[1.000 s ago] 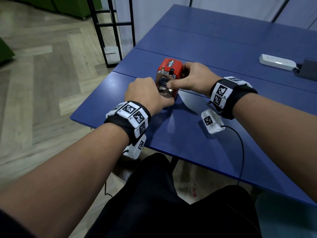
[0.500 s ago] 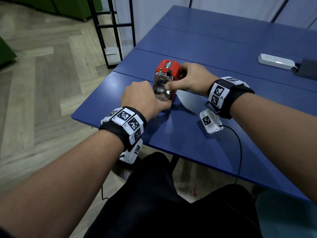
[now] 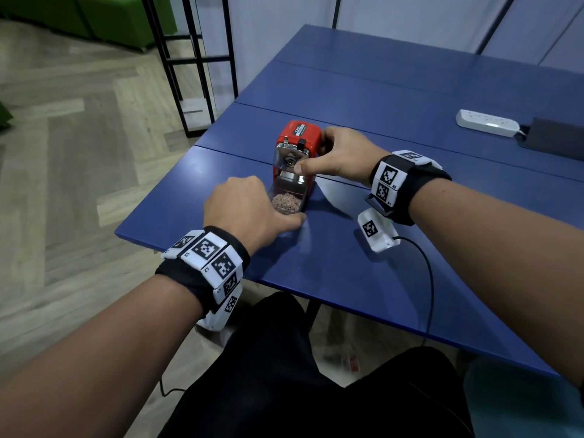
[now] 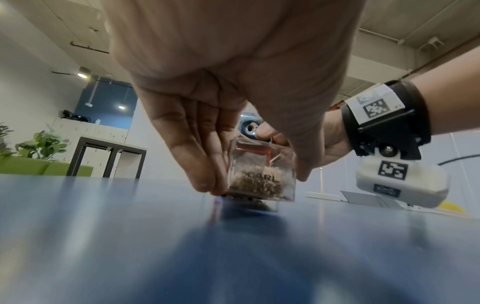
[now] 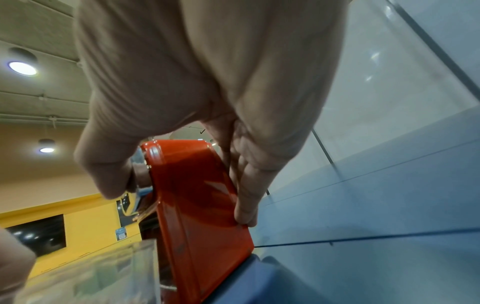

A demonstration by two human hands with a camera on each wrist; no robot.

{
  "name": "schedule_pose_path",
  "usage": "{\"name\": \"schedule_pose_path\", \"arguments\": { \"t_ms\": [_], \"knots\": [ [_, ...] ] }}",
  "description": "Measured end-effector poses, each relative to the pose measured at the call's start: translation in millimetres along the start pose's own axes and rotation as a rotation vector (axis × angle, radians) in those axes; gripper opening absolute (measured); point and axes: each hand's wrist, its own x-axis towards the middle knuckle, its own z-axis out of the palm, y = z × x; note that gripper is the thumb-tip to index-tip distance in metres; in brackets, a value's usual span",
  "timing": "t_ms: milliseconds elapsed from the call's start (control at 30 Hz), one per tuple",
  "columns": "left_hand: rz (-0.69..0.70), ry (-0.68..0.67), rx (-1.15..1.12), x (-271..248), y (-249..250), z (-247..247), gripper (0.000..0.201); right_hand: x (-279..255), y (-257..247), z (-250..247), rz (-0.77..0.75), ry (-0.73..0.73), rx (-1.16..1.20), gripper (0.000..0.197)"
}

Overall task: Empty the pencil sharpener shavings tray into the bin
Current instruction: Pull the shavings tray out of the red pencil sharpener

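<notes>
1. Clear shavings tray [image 4: 261,181] reads "CARL", half out of red sharpener [image 3: 297,143] on blue desk [image 3: 395,273].
2. Left hand [image 3: 249,210] fingers [image 4: 187,148] pinch tray sides.
3. Right hand [image 3: 341,156] grips sharpener, thumb on front, fingers [image 5: 249,185] behind.

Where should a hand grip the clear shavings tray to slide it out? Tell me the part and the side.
Grip the shavings tray by its two clear side walls, low down, coming from the near end that sticks out of the red sharpener. The top is open over loose shavings, so keep it level. The left hand pinches it so; the right hand steadies the body.
</notes>
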Motion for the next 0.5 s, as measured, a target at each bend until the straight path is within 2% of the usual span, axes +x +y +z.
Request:
{"name": "schedule_pose_path", "arguments": {
  "t_ms": [200,300,367,433,500],
  "knots": [
    [0.066,-0.042,0.069,-3,0,5,0.084,0,4,-3,0.002,-0.069,0.072,0.066],
    [0.132,-0.115,0.098,-3,0,-1,0.091,-9,1,-7,0.004,-0.155,0.088,0.062],
    [0.176,-0.165,0.115,2,-5,-15,0.091,-19,0,-11,0.012,-0.194,0.080,0.069],
    [0.215,-0.173,0.101,12,-14,-36,0.083,-30,-1,-15,0.019,-0.198,0.044,0.086],
    [0.266,-0.115,0.038,25,-21,-62,0.062,-41,0,-18,0.048,-0.186,-0.016,0.100]
  ]
}}
